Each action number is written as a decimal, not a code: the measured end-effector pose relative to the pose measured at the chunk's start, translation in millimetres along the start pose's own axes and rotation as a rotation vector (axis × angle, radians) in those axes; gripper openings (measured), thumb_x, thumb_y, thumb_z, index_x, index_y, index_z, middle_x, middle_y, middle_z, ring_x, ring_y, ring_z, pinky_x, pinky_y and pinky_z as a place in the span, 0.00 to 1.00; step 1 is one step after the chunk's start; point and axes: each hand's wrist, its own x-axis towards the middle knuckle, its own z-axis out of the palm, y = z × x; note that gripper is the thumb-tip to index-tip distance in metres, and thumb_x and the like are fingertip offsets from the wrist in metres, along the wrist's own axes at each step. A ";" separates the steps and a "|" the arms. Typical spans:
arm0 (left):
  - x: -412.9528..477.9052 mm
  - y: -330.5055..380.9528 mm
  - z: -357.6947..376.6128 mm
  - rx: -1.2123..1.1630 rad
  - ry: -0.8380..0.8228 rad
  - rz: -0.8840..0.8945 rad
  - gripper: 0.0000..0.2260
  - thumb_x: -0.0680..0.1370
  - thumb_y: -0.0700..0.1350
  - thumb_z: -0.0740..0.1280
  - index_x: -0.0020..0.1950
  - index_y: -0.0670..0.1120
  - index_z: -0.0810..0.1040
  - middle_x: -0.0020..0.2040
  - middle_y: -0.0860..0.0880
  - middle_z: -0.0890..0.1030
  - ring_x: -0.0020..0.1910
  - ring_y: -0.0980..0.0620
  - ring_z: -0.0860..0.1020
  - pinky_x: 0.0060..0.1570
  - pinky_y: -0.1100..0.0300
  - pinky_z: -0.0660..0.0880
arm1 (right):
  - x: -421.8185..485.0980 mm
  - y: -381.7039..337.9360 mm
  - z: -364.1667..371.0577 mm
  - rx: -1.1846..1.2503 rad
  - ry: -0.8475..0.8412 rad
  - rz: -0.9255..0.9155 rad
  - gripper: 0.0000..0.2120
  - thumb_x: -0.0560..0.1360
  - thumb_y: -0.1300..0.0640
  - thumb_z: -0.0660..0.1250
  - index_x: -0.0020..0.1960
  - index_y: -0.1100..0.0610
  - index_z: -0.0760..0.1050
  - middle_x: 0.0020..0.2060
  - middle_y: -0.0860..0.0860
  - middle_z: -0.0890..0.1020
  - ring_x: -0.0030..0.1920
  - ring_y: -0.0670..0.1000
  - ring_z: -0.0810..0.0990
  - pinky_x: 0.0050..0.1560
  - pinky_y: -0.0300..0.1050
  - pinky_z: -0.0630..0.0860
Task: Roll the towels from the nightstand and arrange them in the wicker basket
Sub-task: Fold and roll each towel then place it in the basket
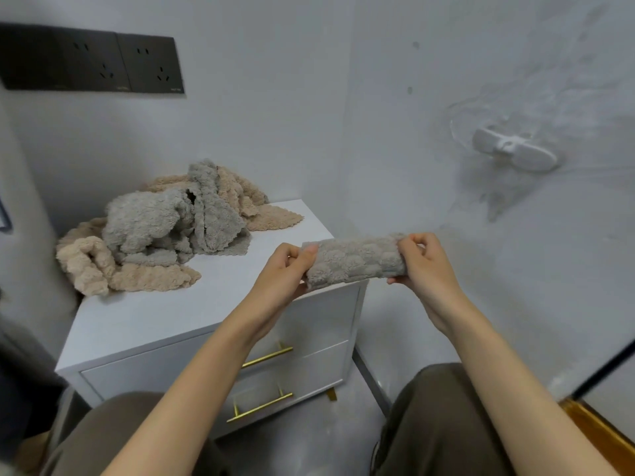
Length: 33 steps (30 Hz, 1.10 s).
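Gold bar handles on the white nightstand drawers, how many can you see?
2. One gold bar handle is on the upper drawer, its left end behind the left forearm; the other is on the lower drawer of the white nightstand. No third shows.

Your left hand (287, 269) and right hand (424, 261) each pinch one end of a grey towel roll (355, 261), holding it level over the right front corner of the nightstand (171, 314). Farther back on its top lies a loose pile (154, 228) of grey and beige towels. Black sockets (92, 60) sit on the wall above.
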 end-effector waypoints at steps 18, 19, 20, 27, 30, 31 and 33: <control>-88.9 31.2 130.6 -0.007 -0.355 0.015 0.12 0.78 0.46 0.66 0.39 0.45 0.67 0.40 0.44 0.73 0.41 0.54 0.77 0.42 0.61 0.79 | -109.8 -30.0 -153.4 0.132 0.342 -0.075 0.08 0.79 0.60 0.57 0.42 0.53 0.67 0.33 0.48 0.72 0.33 0.45 0.71 0.29 0.40 0.65; -93.8 28.6 141.4 -0.002 -0.399 -0.006 0.11 0.78 0.45 0.66 0.39 0.44 0.67 0.36 0.49 0.75 0.39 0.57 0.78 0.41 0.63 0.78 | -116.2 -25.5 -166.2 0.153 0.373 -0.066 0.07 0.78 0.59 0.58 0.42 0.53 0.68 0.34 0.48 0.72 0.34 0.45 0.71 0.29 0.40 0.67; -98.7 25.0 152.1 -0.001 -0.446 -0.026 0.11 0.78 0.43 0.66 0.40 0.44 0.67 0.32 0.54 0.77 0.39 0.60 0.78 0.40 0.63 0.79 | -122.9 -21.3 -177.9 0.184 0.404 -0.053 0.06 0.78 0.59 0.58 0.42 0.53 0.69 0.36 0.48 0.73 0.36 0.46 0.72 0.30 0.40 0.68; -124.0 -15.4 228.9 0.181 -0.606 -0.113 0.13 0.76 0.49 0.69 0.41 0.44 0.69 0.51 0.36 0.79 0.46 0.52 0.80 0.48 0.57 0.81 | -160.7 23.3 -250.9 0.528 0.525 0.143 0.03 0.76 0.55 0.62 0.47 0.54 0.73 0.39 0.51 0.78 0.42 0.48 0.77 0.38 0.43 0.74; -136.6 -42.7 262.1 0.212 -0.620 -0.163 0.12 0.77 0.49 0.68 0.41 0.45 0.68 0.44 0.42 0.76 0.43 0.53 0.78 0.50 0.56 0.80 | -178.6 40.2 -274.2 0.658 0.570 0.225 0.06 0.77 0.53 0.64 0.49 0.55 0.76 0.37 0.49 0.83 0.42 0.47 0.80 0.36 0.39 0.79; -139.7 -52.0 270.8 0.207 -0.606 -0.180 0.12 0.77 0.48 0.68 0.41 0.45 0.68 0.43 0.44 0.75 0.42 0.53 0.78 0.51 0.54 0.80 | -183.2 46.2 -278.7 0.682 0.580 0.247 0.08 0.78 0.52 0.64 0.50 0.56 0.76 0.36 0.49 0.83 0.42 0.46 0.80 0.35 0.38 0.79; -145.9 -72.3 289.3 0.194 -0.586 -0.213 0.11 0.78 0.47 0.68 0.42 0.44 0.68 0.44 0.45 0.75 0.41 0.55 0.78 0.50 0.55 0.80 | -193.0 61.5 -289.5 0.689 0.583 0.269 0.10 0.78 0.49 0.64 0.53 0.56 0.76 0.39 0.49 0.84 0.42 0.46 0.81 0.36 0.39 0.80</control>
